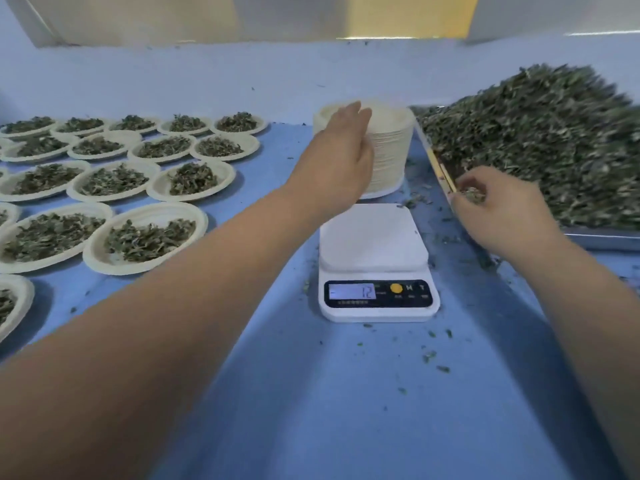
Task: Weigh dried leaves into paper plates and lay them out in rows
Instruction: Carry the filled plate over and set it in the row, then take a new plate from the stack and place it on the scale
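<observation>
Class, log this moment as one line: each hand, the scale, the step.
left hand: holds top of plate stack | right hand: pinches leaves by tray edge | scale: no plate on it | step: fetching plate

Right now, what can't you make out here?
Head view:
Left hand on plate stack: palm side hidden by the hand itself, grip unclear.
Right hand pinches leaves; fingers hide how many.
Leaf pile: motion-blurred, cut by right edge.
Filled plates: count cut by left edge.
Scale: button labels too small.
</observation>
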